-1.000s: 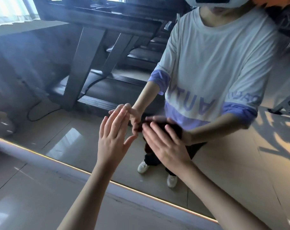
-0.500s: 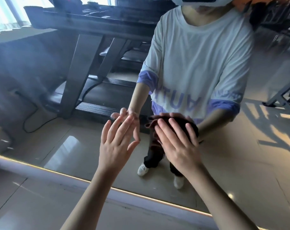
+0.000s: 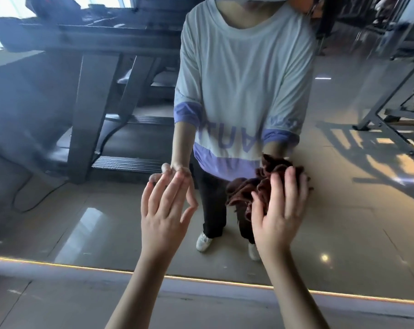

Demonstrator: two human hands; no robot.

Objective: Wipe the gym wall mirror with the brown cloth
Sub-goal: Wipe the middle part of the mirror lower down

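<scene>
Head view: we face the gym wall mirror [image 3: 59, 205], which fills nearly the whole frame. Our right hand [image 3: 280, 210], at about 4 o'clock from centre, lies flat with straight, slightly spread fingers pressing the brown cloth [image 3: 253, 184] against the glass. The cloth is bunched, and the hand covers much of it; only crumpled folds show at the hand's 10 to 12 o'clock, so we cannot tell its full shape.

Our left hand [image 3: 164, 219], at 7 o'clock from centre, holds nothing. Its fingers are straight and close together, the thumb is apart, and the fingertips meet their own reflection at the glass. We see only the backs of both hands, and both forearms are cut off by the bottom edge.

In the reflection, the pale T-shirt [image 3: 244, 79] with purple bands stands at 12 o'clock, the head cut off by the top edge. A treadmill [image 3: 92, 110] shows at 10 o'clock, hazy and blurred towards the left. A metal frame [image 3: 388, 96] at 2 o'clock runs out of view. A glowing strip [image 3: 59, 264] lines the mirror's lower edge, with the floor [image 3: 35, 305] below it.
</scene>
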